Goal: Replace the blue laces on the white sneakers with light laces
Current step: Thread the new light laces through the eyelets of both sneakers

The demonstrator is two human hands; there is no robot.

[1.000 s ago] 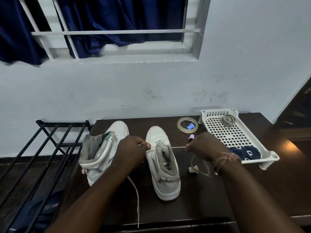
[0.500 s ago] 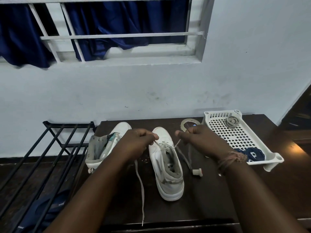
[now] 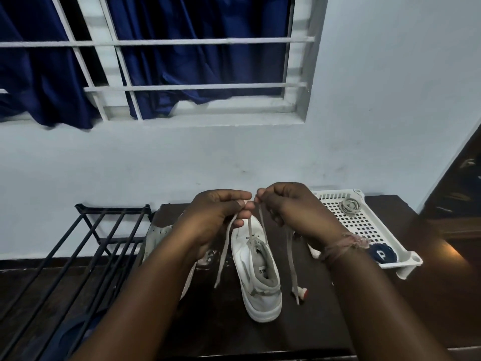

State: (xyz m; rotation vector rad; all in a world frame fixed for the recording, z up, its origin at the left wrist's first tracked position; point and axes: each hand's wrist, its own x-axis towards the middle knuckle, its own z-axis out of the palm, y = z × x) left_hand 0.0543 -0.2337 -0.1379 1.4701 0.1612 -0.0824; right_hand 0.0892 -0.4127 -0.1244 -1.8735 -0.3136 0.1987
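A white sneaker (image 3: 260,280) stands on the dark table (image 3: 325,321), heel toward me. A light lace (image 3: 250,229) runs through its front eyelets and rises in two strands. My left hand (image 3: 216,214) pinches the left strand and my right hand (image 3: 289,207) pinches the right strand, both raised above the toe with fingertips nearly touching. The loose lace ends hang down on either side of the shoe. The second white sneaker (image 3: 158,235) lies to the left, mostly hidden behind my left arm. Blue laces (image 3: 382,252) lie rolled in the white tray (image 3: 364,225).
The white perforated tray at the right also holds a coiled light lace (image 3: 350,205). A small white and red object (image 3: 302,291) lies right of the shoe. A black metal rack (image 3: 86,246) stands left of the table. The wall and a barred window lie behind.
Both hands have risen and come together above the toe, drawing the two lace strands upward. The view has tilted up, showing more of the window.
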